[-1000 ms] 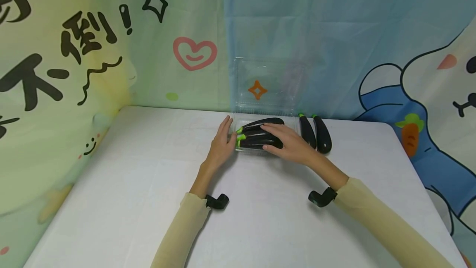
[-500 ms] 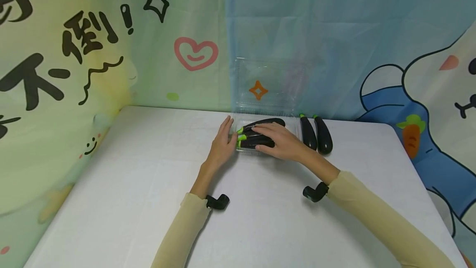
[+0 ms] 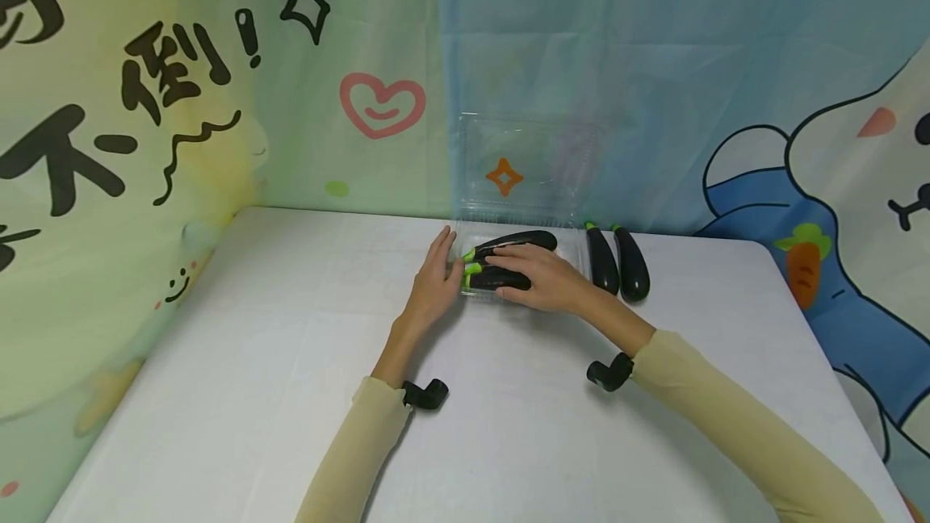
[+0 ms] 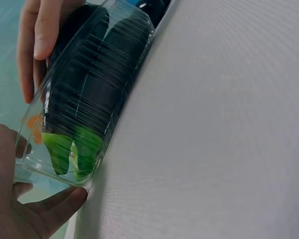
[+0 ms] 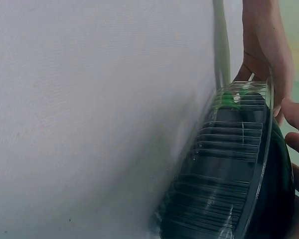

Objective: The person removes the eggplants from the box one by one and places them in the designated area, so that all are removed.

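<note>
Several dark eggplants (image 3: 501,278) with green stem ends lie side by side in a clear plastic box (image 3: 584,253), stems to the left. The box's clear lid (image 3: 534,135) stands raised at the back. My left hand (image 3: 433,285) rests along the box's left end, its fingers mostly straight, and touches the end wall in the left wrist view. My right hand (image 3: 545,277) lies over the eggplants with its fingers extended to the left, touching their tops and partly hiding them. Ribbed side walls show the eggplants through the plastic in both wrist views.
Two more eggplants (image 3: 601,259) lie on the white table (image 3: 291,361) just right of the box, stems pointing to the back. A printed cloth (image 3: 378,6) hangs behind the table's rear edge. Each wrist carries a small black camera (image 3: 427,395).
My right hand has slid left across the eggplants, its arm following. The left hand has stayed in place at the box's end. The box and the two loose eggplants look unmoved.
</note>
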Demonstrator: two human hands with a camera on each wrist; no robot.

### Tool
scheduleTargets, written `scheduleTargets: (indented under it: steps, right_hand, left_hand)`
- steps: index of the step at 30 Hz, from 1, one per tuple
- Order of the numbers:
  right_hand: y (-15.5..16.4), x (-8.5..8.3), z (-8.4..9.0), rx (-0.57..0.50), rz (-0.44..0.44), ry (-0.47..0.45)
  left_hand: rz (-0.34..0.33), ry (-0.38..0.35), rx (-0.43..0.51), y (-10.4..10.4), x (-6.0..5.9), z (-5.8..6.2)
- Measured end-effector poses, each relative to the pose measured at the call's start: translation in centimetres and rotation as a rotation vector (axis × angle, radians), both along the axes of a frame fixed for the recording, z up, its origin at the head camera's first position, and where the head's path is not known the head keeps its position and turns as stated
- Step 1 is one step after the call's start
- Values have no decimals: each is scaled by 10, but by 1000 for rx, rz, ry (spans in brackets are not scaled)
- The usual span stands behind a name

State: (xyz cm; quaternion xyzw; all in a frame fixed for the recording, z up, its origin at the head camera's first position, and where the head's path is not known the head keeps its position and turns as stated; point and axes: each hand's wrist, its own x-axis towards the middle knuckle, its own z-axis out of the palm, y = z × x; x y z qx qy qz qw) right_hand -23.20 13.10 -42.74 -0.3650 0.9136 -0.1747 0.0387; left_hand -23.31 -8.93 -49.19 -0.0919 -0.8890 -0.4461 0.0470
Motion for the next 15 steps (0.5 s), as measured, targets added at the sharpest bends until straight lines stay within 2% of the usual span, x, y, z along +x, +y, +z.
scheduleTargets:
  steps: [8,15]
  right_hand:
    - [1,1,-4,24,-1,1]
    - [2,0,-5,4,-3,5]
  left_hand:
    - [-6,0,4,0,0,-2]
    - [-9,-2,10,0,0,-1]
